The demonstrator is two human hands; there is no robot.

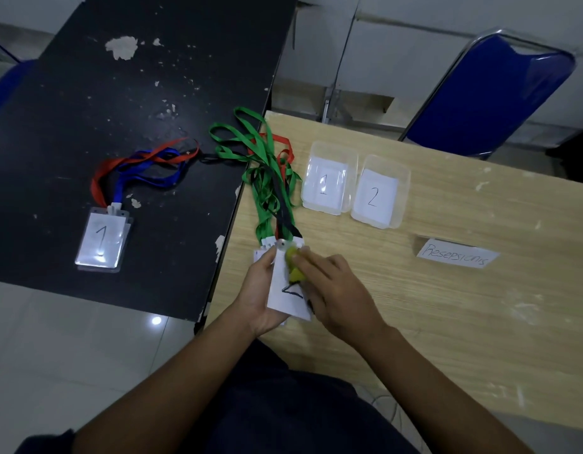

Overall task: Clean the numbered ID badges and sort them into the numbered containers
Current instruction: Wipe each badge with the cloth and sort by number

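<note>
Left hand grips the badge stack; top badge (reads 2, partly covered) has its long axis pointing away. Right hand holds a yellow cloth against it. Container 2 lies ahead-right, nearer the right hand.

I see two tables butted together: a scuffed black table at ten o'clock and a pale wooden table at three. On the black one lies a badge marked 1, its red and blue lanyards trailing toward one o'clock. The wooden one carries tub 1 and tub 2 side by side, a paper label at four o'clock of them, and green lanyards straddling the seam.
</note>
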